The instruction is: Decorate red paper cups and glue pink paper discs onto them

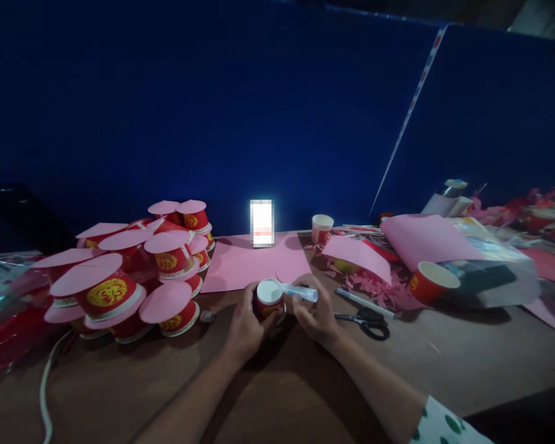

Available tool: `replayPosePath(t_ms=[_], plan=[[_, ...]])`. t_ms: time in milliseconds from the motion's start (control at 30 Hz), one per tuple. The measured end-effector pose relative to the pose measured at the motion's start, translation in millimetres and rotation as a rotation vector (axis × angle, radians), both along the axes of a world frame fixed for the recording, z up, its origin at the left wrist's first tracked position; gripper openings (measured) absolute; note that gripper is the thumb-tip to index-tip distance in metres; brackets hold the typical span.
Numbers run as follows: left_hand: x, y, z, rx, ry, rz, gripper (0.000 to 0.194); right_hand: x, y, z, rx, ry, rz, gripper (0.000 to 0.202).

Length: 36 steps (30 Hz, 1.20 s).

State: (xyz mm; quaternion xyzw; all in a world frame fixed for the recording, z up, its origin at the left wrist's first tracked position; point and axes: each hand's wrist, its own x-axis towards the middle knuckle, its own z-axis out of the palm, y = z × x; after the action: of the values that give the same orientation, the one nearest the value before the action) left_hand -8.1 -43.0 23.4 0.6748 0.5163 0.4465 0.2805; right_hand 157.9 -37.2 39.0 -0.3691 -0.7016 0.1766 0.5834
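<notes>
My left hand (248, 327) is wrapped round a red paper cup (269, 301), which stands upside down with its white base upward. In my right hand (318, 311) is a translucent tube that looks like a glue tube (304, 292). It lies nearly level, its narrow end pointing left at the cup's base rim; whether it touches I cannot tell. Beyond the hands a pink paper sheet (245, 262) lies flat. A small clear cap (208, 317) rests left of the cup. To the right are black-handled scissors (372, 322) and a pen-like stick (365, 303).
Several red cups topped with pink paper discs (166, 302) are stacked at left, beside a white cable (46, 388). A lit phone screen (262, 223) stands at the back. On the right are paper cups (437, 282), pink paper (430, 237), pink scraps (370, 283) and plastic bags (513, 271).
</notes>
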Motion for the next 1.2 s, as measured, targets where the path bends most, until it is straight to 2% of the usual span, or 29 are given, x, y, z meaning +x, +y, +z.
replayPosePath(t_ms=[467, 633, 767, 867, 967, 1200], plan=[[1.5, 0.4, 0.5, -0.013, -0.007, 0.018, 0.055, 3.2, 1.8, -2.0, 0.071, -0.088, 0.032, 0.015], [0.4, 0.4, -0.3, -0.018, 0.016, 0.027, 0.056, 3.6, -0.4, -3.7, 0.047, -0.114, 0.039, 0.01], [-0.4, 1.5, -1.9, -0.01, 0.034, 0.041, 0.058, 1.2, -3.1, -2.5, -0.042, 0.031, -0.051, 0.006], [-0.9, 2.0, -3.0, -0.003, 0.038, 0.047, 0.058, -1.2, -3.7, -1.4, -0.105, 0.141, -0.085, 0.011], [-0.9, 1.6, -3.1, -0.006, 0.02, 0.028, 0.056, -3.5, -4.1, -2.7, -0.145, 0.178, -0.058, 0.009], [0.0, -0.5, 1.1, -0.013, -0.035, 0.001, 0.053, -4.4, -7.0, -4.3, -0.113, 0.078, 0.077, 0.007]])
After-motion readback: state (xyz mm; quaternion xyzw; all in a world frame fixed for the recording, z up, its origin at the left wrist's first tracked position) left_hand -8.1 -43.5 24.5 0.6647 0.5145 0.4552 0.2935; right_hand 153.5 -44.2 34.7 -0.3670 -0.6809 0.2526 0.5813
